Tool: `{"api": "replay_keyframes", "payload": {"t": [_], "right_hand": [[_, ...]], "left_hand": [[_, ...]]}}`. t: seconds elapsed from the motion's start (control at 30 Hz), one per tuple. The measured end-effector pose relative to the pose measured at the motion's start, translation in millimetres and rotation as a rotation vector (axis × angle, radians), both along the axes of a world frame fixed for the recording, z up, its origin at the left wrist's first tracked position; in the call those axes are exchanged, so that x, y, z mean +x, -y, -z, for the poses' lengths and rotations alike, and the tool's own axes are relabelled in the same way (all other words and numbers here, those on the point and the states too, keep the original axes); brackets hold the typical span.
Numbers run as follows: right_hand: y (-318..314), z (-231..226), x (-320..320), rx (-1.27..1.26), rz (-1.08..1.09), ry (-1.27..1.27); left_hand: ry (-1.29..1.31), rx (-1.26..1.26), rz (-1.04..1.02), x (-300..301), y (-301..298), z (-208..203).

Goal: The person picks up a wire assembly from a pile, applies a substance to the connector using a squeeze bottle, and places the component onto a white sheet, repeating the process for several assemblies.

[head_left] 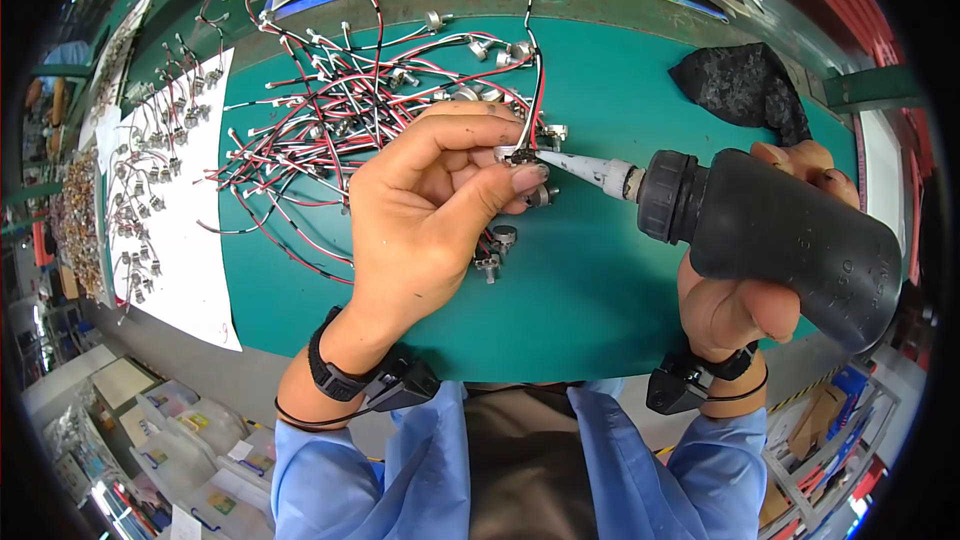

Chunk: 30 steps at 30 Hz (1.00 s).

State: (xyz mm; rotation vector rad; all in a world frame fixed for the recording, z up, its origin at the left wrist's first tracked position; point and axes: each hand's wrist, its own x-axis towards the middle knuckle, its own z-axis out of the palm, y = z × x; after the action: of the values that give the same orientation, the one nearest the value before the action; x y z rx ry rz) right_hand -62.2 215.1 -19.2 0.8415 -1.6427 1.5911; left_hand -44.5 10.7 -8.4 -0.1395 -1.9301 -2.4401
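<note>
OK, left hand (420,205) fingers clamped on wired part (520,157); right hand (718,305) clamped round black bottle (790,240), nozzle (592,171) at part; cloth (735,85) near surface's (600,310) far right corner.

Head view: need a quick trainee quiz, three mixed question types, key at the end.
1. True or false: the left hand grips the black squeeze bottle.

2. Multiple choice: what is the white tapered nozzle aimed at?
A) the crumpled black cloth
B) the small wired part at the left fingertips
C) the white sheet

3. Fill in: the wires in the pile of wired potentiometers are red, black and ____.

Key: 1. False; the right hand grips it. 2. B. 3. White.
</note>
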Motion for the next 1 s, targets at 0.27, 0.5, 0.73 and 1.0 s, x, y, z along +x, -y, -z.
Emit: {"api": "replay_keyframes", "payload": {"t": [0.27,0.5,0.73,1.0], "right_hand": [[0,-3,0,0.058,0.006,-0.021],[3,-15,2,0.089,0.141,0.072],[0,-27,-4,0.099,0.328,0.209],[6,-23,-13,-0.297,0.084,0.341]], "left_hand": [[0.024,0.025,-0.002,0,0,-2],[0.038,0.044,0.013,1,0,-2],[0.023,0.075,0.018,-1,2,-3],[0.103,0.191,0.034,-1,6,-7]]}}
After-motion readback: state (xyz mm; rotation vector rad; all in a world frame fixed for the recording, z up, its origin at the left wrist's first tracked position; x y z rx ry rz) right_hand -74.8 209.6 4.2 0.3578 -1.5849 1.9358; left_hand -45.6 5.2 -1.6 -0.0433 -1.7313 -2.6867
